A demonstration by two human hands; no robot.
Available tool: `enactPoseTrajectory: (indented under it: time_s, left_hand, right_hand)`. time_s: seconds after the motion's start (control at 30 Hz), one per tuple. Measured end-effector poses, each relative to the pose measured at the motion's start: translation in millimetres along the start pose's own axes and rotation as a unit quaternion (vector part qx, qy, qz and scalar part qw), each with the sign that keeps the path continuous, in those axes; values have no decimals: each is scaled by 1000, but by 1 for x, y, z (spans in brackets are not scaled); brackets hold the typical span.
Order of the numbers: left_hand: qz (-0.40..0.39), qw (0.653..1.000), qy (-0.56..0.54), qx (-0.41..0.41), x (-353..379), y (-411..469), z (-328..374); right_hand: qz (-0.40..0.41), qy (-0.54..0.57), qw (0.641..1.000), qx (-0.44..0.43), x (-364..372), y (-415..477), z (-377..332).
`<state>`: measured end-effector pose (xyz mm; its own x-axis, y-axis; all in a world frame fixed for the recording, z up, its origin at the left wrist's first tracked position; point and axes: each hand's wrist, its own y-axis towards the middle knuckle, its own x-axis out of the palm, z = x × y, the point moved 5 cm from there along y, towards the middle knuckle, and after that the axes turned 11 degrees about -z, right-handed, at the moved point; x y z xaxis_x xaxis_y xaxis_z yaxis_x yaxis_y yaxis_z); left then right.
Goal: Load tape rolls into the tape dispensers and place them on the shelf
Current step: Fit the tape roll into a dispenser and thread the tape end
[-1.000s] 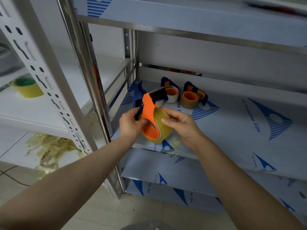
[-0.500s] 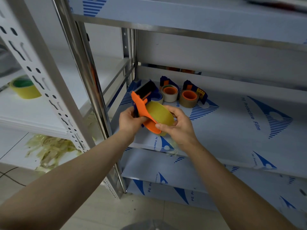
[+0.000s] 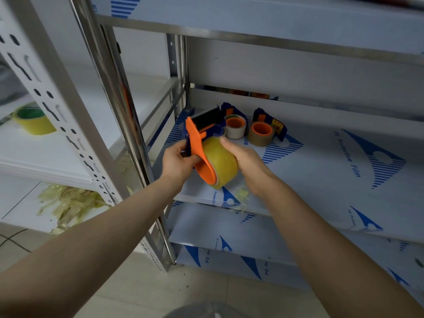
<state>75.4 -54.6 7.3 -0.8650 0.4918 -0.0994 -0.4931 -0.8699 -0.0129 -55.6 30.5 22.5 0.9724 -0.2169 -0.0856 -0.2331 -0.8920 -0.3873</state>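
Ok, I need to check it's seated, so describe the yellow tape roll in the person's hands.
The tape roll is wide, glossy, translucent yellow, apparently plastic film. It sits tilted against the orange plate of the dispenser, its core hidden. The right hand curls round its far side; the left hand grips the dispenser's handle. Both hold it in the air above the front of the shelf.

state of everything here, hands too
orange-blue plastic tape dispenser: gripped by left hand
clear yellowish tape roll: against dispenser's orange plate, gripped by right hand
blue dispenser with white roll: loaded, on film-covered shelf
blue dispenser with brown roll: loaded, same shelf
green-cored yellow roll: loose, on white side shelf
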Motion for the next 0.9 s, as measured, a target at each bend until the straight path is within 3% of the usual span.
enactPoseTrajectory:
  time_s: [0.13, 0.37, 0.63, 0.8, 0.9]
  left_hand:
    - [-15, 1000, 17, 5, 7, -1, 4]
    - [-16, 1000, 13, 3, 2, 4, 5]
    - [-22, 1000, 10, -19, 3, 3, 4]
    - [-31, 993, 52, -98, 12, 4, 1]
    - [-23, 983, -84, -163, 18, -9, 0]
  right_hand:
    - [-3, 6, 999, -31, 1, 1, -4]
    - [-129, 166, 975, -77, 10, -10, 0]
    - [-158, 129, 972, -115, 13, -15, 2]
    - [-82, 117, 982, -123, 14, -10, 13]
    - [-29, 159, 980, -118, 12, -7, 24]
